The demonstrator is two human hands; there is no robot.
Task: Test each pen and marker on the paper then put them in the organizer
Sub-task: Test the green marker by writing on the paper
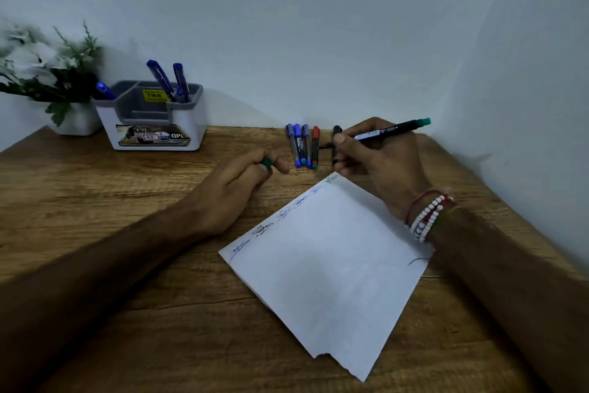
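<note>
My right hand (pixel 379 163) grips a black marker with a green end (pixel 390 130), its tip near the far corner of the white paper (pixel 328 265). Several scribbles run along the paper's upper left edge. My left hand (pixel 236 182) pinches a small green cap (pixel 266 163) between its fingers. Several pens and markers (pixel 302 145), blue, black and red, lie side by side by the wall between my hands. A black marker (pixel 336 133) lies partly hidden behind my right hand. The grey and white organizer (pixel 153 125) at the far left holds three blue pens (pixel 162 79).
A white pot with white flowers and green leaves (pixel 47 74) stands left of the organizer. The wooden table (pixel 127 265) meets pale walls at the back and on the right. The paper's near edge is torn.
</note>
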